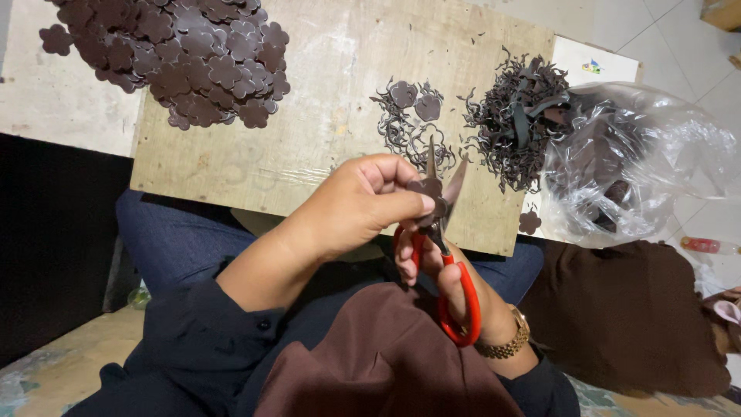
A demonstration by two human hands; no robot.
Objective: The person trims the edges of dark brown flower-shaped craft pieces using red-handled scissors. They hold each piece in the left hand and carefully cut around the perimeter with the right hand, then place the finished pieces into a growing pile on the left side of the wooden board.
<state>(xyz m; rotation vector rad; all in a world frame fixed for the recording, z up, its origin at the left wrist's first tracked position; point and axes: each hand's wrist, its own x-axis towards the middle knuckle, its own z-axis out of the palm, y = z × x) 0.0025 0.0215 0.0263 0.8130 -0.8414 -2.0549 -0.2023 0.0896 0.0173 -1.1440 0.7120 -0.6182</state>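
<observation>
Across the plywood worktop [324,93], cut flowers [185,54] heap at its far left corner and trimmings [521,116] at the right edge (apparently much already done), while the left hand [363,205] pinches a brown flower piece [431,189] between open red-handled scissors [451,262] gripped by the right hand [440,278].

Single head-mounted view, looking steeply down over the wearer's lap.

The camera sits above and just behind the hands, facing forward and downward, so the left hand [363,205] and right hand [444,274] lie close in the lower centre. The wooden board [324,116] spans the middle and upper frame, its far edge near the top. The tiled floor [679,46] shows at the upper right, the wearer's dark sleeves along the bottom edge. No second view overlaps this one.
</observation>
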